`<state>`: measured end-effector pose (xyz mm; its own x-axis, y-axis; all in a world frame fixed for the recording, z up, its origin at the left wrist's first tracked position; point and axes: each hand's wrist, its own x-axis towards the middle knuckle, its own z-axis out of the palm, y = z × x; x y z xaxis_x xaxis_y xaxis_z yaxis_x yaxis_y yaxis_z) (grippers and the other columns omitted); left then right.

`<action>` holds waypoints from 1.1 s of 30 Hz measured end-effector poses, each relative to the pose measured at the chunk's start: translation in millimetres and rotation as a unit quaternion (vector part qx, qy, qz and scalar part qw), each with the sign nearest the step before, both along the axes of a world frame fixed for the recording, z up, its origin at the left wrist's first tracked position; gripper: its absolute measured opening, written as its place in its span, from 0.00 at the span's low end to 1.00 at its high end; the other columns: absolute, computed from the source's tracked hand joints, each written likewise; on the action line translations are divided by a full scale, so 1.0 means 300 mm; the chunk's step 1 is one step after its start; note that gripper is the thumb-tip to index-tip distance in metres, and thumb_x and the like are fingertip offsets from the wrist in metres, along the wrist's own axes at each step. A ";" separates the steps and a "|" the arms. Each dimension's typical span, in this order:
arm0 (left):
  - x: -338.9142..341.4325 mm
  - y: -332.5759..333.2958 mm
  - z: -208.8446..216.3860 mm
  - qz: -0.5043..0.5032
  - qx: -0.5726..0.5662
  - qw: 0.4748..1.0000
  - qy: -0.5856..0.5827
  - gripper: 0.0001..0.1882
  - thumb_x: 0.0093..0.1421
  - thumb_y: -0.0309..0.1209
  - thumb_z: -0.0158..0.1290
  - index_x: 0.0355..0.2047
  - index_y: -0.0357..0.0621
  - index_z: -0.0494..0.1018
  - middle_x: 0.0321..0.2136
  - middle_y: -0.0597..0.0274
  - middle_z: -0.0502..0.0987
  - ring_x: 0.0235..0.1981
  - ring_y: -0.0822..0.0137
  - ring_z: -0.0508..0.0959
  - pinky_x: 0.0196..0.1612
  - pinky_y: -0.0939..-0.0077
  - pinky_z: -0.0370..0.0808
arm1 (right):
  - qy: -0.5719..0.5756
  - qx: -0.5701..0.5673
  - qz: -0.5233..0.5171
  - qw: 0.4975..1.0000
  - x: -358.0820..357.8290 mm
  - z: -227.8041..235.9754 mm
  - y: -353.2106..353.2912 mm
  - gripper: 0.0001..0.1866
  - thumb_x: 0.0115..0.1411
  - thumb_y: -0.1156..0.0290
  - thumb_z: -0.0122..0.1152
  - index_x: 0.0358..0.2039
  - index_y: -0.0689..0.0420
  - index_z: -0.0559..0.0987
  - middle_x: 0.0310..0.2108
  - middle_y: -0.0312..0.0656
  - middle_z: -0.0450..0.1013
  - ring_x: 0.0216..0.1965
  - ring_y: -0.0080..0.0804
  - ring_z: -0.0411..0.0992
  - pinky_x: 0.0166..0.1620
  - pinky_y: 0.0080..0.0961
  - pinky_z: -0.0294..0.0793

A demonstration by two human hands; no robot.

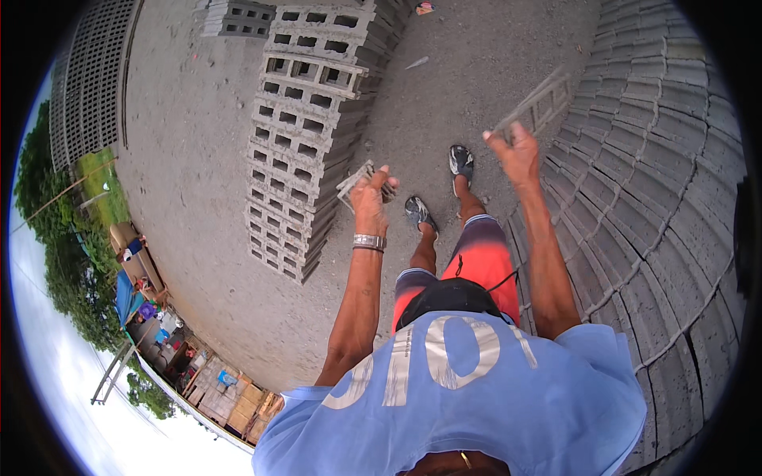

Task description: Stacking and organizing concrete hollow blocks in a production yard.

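Observation:
My left hand (370, 200), with a metal-banded watch on its wrist, is closed around a grey slatted frame (349, 189) beside the tall stack of hollow concrete blocks (298, 147). Held out farther ahead, my right hand (517, 155) grips a grey ladder-shaped frame (541, 105) with open gaps between its crossbars. This frame tilts up and away, near the edge of the long block stack (635, 182) on the right. Motion blurs it slightly. My fingers cover part of the left frame, so its full shape cannot be made out.
Between the two stacks, my shoes (460, 161) stand on grey gritty ground (421, 103). More hollow blocks (238, 19) sit at the far left, with another long block row (91, 79) beyond. A shed with clutter (214, 381) and trees (67, 254) are at the left edge.

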<state>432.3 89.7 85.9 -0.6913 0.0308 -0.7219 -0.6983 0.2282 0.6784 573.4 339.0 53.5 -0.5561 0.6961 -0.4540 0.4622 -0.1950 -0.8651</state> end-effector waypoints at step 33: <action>-0.021 0.254 0.185 -0.100 0.281 0.948 -0.108 0.19 0.61 0.41 0.57 0.40 0.33 0.75 0.33 0.56 0.80 0.38 0.64 0.78 0.49 0.66 0.71 | -0.022 0.007 -0.004 1.000 -0.127 0.087 -0.090 0.22 0.59 0.61 0.60 0.47 0.66 0.79 0.40 0.52 0.76 0.45 0.44 0.75 0.49 0.35 0.72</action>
<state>426.0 165.8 141.5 -0.4686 0.5684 -0.6762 -0.8158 0.0152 0.5782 535.3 312.1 79.6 -0.5292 0.7074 -0.4686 0.4990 -0.1873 -0.8461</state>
